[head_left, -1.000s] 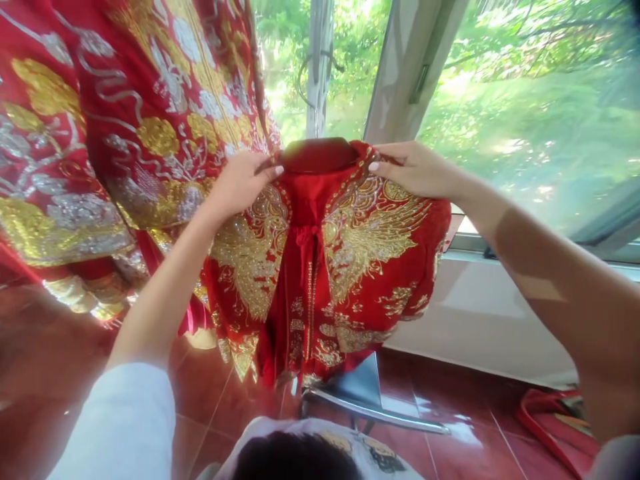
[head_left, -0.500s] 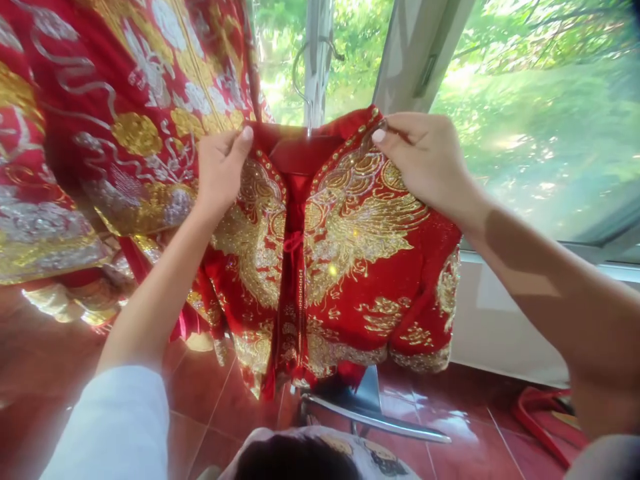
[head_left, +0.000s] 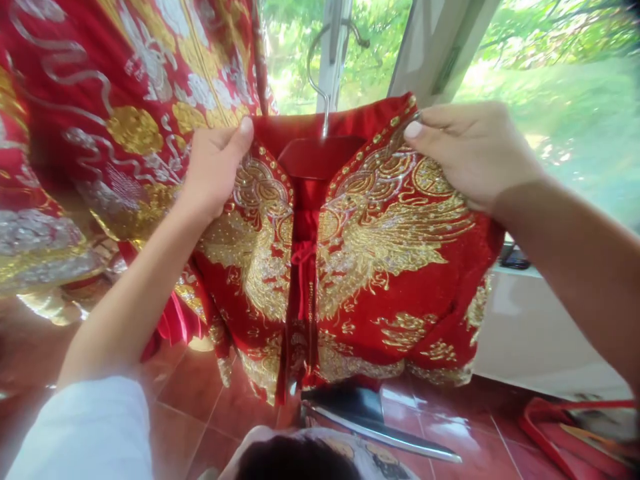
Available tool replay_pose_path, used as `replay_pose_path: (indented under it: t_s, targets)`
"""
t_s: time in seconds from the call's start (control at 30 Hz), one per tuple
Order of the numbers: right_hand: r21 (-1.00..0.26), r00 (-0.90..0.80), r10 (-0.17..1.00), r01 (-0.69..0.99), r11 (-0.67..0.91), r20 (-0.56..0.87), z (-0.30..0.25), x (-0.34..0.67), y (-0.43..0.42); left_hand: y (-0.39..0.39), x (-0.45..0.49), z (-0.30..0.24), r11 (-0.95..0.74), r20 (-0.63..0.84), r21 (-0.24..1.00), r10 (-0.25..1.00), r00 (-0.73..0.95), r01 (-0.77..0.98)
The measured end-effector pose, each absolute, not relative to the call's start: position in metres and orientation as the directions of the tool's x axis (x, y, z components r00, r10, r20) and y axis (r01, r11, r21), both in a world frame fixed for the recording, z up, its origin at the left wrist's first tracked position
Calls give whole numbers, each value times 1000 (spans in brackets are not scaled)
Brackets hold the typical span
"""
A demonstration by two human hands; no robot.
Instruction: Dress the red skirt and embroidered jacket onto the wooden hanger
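A red jacket (head_left: 380,280) with gold embroidered birds hangs in front of me on a hanger (head_left: 325,157) with a metal hook. Its front is partly open, with a small red tie at the chest. My left hand (head_left: 215,163) pinches the jacket's left shoulder near the collar, thumb on top. On the other shoulder, my right hand (head_left: 470,150) grips the fabric beside the collar edge between thumb and fingers. Both arms reach forward, and the cloth is spread between the hands.
A larger red garment (head_left: 135,133) with gold and silver embroidery hangs at the left. Behind are window frames (head_left: 425,47) with greenery outside. Below lie a black chair (head_left: 370,420) with a metal edge, a red object (head_left: 550,427) and red floor tiles (head_left: 235,427).
The jacket is nearer and fills more of the view. My right hand has moved right and my left hand slightly left, spreading the shoulders wider. Both hands keep their hold.
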State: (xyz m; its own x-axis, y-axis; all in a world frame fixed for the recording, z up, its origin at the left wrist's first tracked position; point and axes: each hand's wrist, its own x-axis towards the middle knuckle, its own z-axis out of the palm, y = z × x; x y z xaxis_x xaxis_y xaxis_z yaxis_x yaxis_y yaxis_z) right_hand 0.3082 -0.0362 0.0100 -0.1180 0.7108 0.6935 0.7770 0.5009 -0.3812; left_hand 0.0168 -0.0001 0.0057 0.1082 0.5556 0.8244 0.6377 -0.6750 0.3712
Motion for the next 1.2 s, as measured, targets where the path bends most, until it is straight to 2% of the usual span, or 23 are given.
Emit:
replay_pose_path:
  t_s: [0.07, 0.13, 0.2, 0.3, 0.37, 0.43, 0.5, 0.6, 0.67, 0.73, 0.77, 0.83, 0.9, 0.97, 1.03, 1.1, 1.17, 1.2]
  targets:
    - [-391, -182, 758, 768, 507, 626, 4, 321, -36, 1, 3, 1, -694, 786, 407, 597, 159, 593]
    - [-355, -304, 775, 756, 550, 553, -4, 341, -37, -2, -18, -6, -718, 715, 418, 638, 286, 556]
    - [-391, -369, 814, 738, 550, 449, -14, 361, -38, -7, -37, -14, -705, 619, 448, 688, 379, 550]
    - [-518, -258, 895, 743, 425, 364, -26, 372, -40, -16, -42, -28, -647, 617, 406, 715, 329, 645]
    - [-452, -104, 895, 834, 316, 433, -32, 359, -44, -24, -23, -39, -549, 720, 342, 675, 163, 763]
    - [-315, 61, 826, 938, 145, 560, -42, 335, -52, -32, 7, -52, -384, 828, 291, 561, -29, 876]
    - [-232, 144, 696, 972, 33, 703, -58, 307, -64, -42, 37, -71, -282, 891, 264, 436, -122, 922]
    - [-176, 111, 471, 980, 95, 875, -89, 284, -84, -58, 63, -119, -299, 920, 264, 364, -146, 917]
    - [-166, 110, 392, 980, 112, 913, -104, 289, -89, -68, 64, -164, -267, 921, 245, 365, -138, 932]
    - [-212, 143, 396, 968, 135, 907, -105, 307, -85, -76, 53, -205, -190, 909, 194, 404, -104, 963]
    - [-253, 155, 422, 949, 187, 893, -102, 317, -81, -80, 45, -220, -164, 892, 207, 436, -117, 964]
    - [-377, 131, 566, 860, 343, 814, -92, 335, -73, -92, 27, -233, -186, 848, 270, 510, -142, 945]
    - [-477, 108, 662, 779, 407, 741, -84, 341, -71, -109, 19, -225, -257, 802, 333, 583, -129, 907]
    - [-476, 165, 629, 800, 366, 760, -81, 335, -77, -128, 28, -205, -345, 787, 348, 613, -71, 872]
    - [-436, 208, 578, 853, 287, 789, -82, 326, -86, -140, 50, -184, -449, 808, 322, 589, 5, 833]
    - [-439, 211, 610, 863, 250, 764, -84, 322, -91, -141, 74, -175, -507, 792, 312, 606, 75, 804]
    - [-465, 235, 612, 850, 248, 755, -87, 321, -93, -128, 88, -180, -443, 690, 348, 718, 95, 826]
    - [-452, 255, 559, 857, 247, 789, -91, 320, -94, -120, 90, -188, -380, 623, 371, 779, 77, 847]
